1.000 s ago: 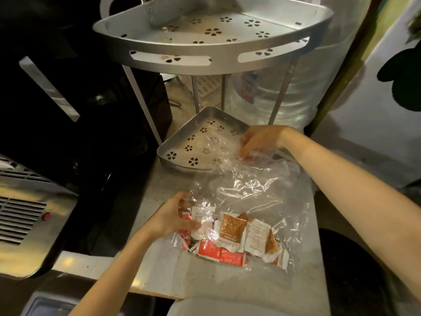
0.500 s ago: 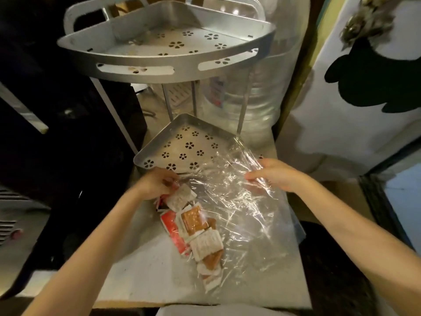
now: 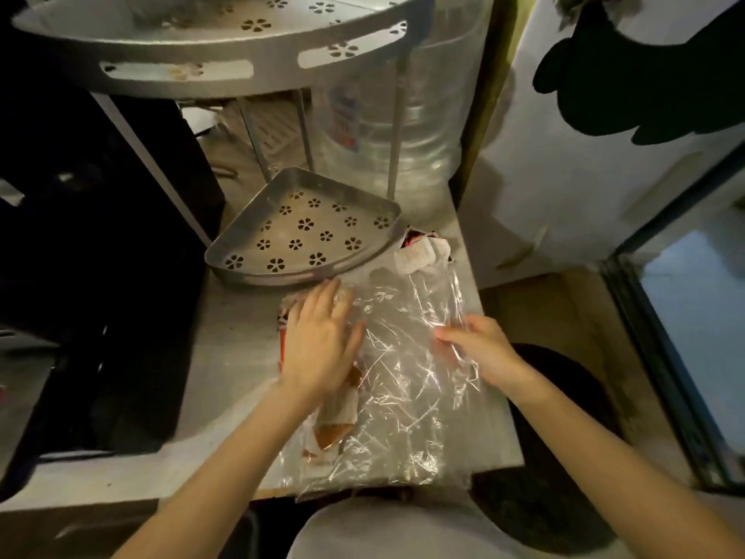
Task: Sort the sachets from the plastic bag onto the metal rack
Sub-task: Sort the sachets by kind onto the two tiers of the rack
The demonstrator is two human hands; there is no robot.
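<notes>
A clear plastic bag lies flat on the grey counter in front of the metal rack. My left hand rests palm down, fingers spread, on orange and white sachets at the bag's left edge. My right hand pinches the bag's right edge. A few white and red sachets lie past the bag's far end, beside the right corner of the rack's lower tray. That tray has nothing in it. The rack's upper tray hangs above it.
A large clear water bottle stands behind the rack. A black appliance fills the left side. To the right are a white wall and a dark round bin below the counter's edge.
The view tilted down. My left hand moved from the bag's far-left corner onto the sachets nearer me. My right hand shifted to the bag's right edge. Some sachets now lie by the lower tray.
</notes>
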